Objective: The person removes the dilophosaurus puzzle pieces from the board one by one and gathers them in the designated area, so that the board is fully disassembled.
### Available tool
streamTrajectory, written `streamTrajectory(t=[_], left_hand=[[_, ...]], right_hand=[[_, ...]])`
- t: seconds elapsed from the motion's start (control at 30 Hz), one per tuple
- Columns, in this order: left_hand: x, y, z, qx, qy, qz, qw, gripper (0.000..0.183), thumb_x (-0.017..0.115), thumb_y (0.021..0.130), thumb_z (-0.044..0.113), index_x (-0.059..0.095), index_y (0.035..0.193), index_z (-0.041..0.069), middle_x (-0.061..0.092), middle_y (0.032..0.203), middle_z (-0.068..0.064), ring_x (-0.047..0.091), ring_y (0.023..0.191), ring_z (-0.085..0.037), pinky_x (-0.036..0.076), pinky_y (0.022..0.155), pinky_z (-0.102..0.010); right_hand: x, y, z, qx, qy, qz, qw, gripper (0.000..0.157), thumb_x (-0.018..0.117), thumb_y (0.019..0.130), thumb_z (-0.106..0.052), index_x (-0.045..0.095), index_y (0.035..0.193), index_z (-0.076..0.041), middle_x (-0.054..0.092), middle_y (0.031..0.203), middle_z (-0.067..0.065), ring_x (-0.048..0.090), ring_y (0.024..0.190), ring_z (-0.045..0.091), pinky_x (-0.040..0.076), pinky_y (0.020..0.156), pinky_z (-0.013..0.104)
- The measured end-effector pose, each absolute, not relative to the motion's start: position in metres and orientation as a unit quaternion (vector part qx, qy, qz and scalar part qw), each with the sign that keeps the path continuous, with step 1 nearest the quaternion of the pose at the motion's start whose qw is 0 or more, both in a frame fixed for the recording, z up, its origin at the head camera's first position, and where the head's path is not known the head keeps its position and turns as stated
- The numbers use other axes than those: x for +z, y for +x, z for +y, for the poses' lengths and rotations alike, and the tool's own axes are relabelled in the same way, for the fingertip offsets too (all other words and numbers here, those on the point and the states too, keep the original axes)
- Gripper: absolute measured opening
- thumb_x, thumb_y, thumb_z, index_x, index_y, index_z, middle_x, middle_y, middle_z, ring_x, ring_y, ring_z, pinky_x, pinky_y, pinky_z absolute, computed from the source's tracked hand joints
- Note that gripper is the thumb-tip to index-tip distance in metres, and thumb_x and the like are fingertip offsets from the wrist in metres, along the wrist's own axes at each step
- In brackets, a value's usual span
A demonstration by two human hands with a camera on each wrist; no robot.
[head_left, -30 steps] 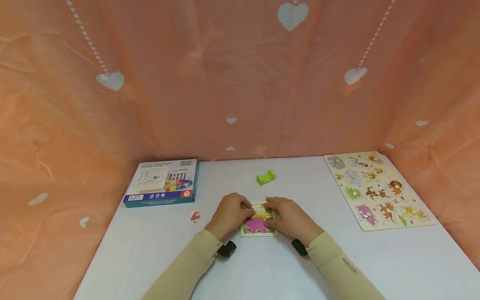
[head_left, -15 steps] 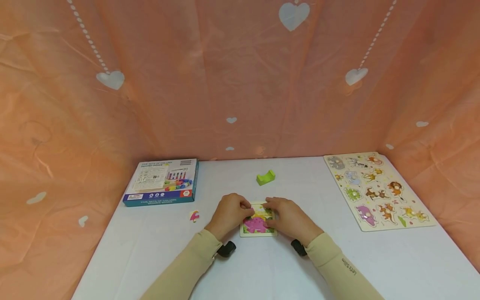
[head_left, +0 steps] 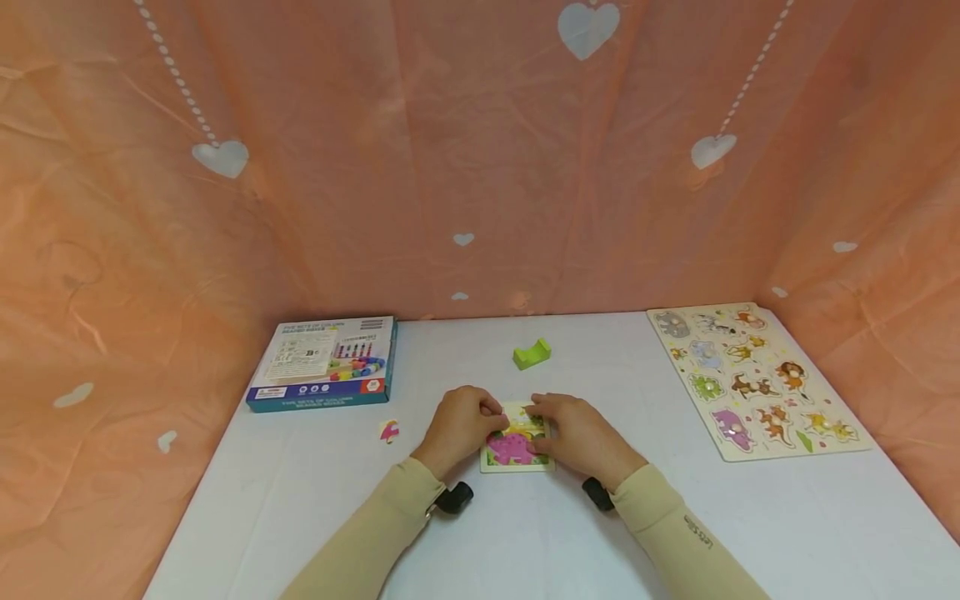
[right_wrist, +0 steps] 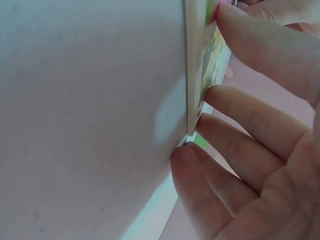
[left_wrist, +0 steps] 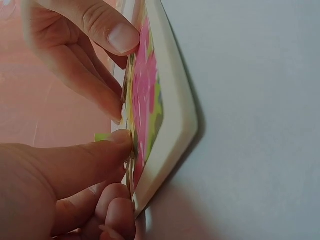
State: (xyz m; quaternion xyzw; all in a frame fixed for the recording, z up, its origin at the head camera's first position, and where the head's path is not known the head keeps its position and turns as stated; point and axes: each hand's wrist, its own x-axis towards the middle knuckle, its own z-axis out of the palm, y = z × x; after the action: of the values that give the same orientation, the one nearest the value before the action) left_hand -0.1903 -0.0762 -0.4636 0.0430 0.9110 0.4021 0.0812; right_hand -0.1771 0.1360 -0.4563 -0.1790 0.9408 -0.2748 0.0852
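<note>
A small framed jigsaw puzzle [head_left: 512, 450] with a pink dinosaur picture lies flat on the white table between both hands. My left hand [head_left: 459, 425] is at its upper left, fingers curled, pinching a pink puzzle piece [head_left: 503, 423] at the picture; the fingertips partly hide it. In the left wrist view the left thumb [left_wrist: 117, 143] rests on the picture's surface. My right hand [head_left: 581, 437] lies along the right side, its thumb [right_wrist: 242, 30] on the dinosaur and its other fingers touching the edge of the frame [right_wrist: 192, 75].
A loose pink-and-white puzzle piece [head_left: 389, 431] lies to the left. Behind it sits a boxed bead set [head_left: 322, 364]. A lime-green curved block [head_left: 532, 354] stands beyond the puzzle. An animal peg board [head_left: 757, 383] lies at the right. An orange curtain [head_left: 480, 167] hangs behind.
</note>
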Motion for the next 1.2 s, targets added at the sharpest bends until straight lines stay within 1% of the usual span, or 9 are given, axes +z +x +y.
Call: streamTrajectory(t=[0.27,0.53,0.63,0.77,1.0,1.2], left_hand=[[-0.4618,-0.1886,-0.075,0.401,0.046,0.913,0.061,0.008,0.084,0.095,0.018,0.082,0.093,0.011,0.074,0.084,0.003,0.063,0.087,-0.016,0.053,0.077,-0.032],[-0.4605,-0.1889,-0.0746,0.397,0.043,0.916,0.052,0.007,0.085,0.094,0.02,0.084,0.092,0.013,0.075,0.086,0.004,0.063,0.091,-0.016,0.055,0.083,-0.036],[-0.4605,-0.1896,-0.0748,0.403,0.039,0.913,0.052,0.007,0.086,0.093,0.02,0.084,0.09,0.014,0.077,0.087,0.004,0.064,0.092,-0.016,0.055,0.085,-0.037],[-0.4613,-0.1904,-0.0753,0.412,0.033,0.909,0.056,0.006,0.087,0.093,0.019,0.084,0.09,0.014,0.077,0.087,0.004,0.065,0.091,-0.015,0.055,0.084,-0.037],[-0.4629,-0.1911,-0.076,0.417,0.033,0.906,0.062,0.007,0.085,0.094,0.019,0.084,0.096,0.013,0.076,0.085,0.005,0.065,0.091,-0.015,0.056,0.082,-0.034],[-0.4626,-0.1908,-0.0766,0.415,0.037,0.906,0.068,0.007,0.084,0.095,0.019,0.086,0.098,0.014,0.079,0.091,0.003,0.066,0.097,-0.017,0.057,0.087,-0.037]], right_hand=[[-0.4567,-0.1769,0.1375,-0.284,-0.179,0.938,0.085,0.048,0.087,0.091,-0.018,0.074,0.134,-0.004,0.066,0.152,0.013,0.058,0.146,0.039,0.046,0.121,0.055],[-0.4548,-0.1766,0.1366,-0.275,-0.175,0.941,0.092,0.049,0.087,0.092,-0.021,0.074,0.136,-0.004,0.065,0.153,0.013,0.057,0.147,0.039,0.046,0.121,0.055],[-0.4538,-0.1763,0.136,-0.273,-0.172,0.942,0.093,0.049,0.087,0.092,-0.021,0.074,0.136,-0.004,0.065,0.153,0.013,0.057,0.147,0.039,0.045,0.121,0.055],[-0.4535,-0.1763,0.1356,-0.273,-0.171,0.942,0.094,0.048,0.087,0.092,-0.02,0.074,0.136,-0.004,0.065,0.153,0.013,0.057,0.147,0.039,0.045,0.121,0.055],[-0.4528,-0.1764,0.1354,-0.267,-0.176,0.943,0.092,0.048,0.086,0.092,-0.02,0.074,0.136,-0.004,0.065,0.153,0.013,0.057,0.146,0.039,0.045,0.121,0.055],[-0.4538,-0.1773,0.1357,-0.265,-0.179,0.943,0.09,0.047,0.086,0.092,-0.02,0.074,0.135,-0.003,0.065,0.153,0.014,0.058,0.146,0.039,0.046,0.121,0.055]])
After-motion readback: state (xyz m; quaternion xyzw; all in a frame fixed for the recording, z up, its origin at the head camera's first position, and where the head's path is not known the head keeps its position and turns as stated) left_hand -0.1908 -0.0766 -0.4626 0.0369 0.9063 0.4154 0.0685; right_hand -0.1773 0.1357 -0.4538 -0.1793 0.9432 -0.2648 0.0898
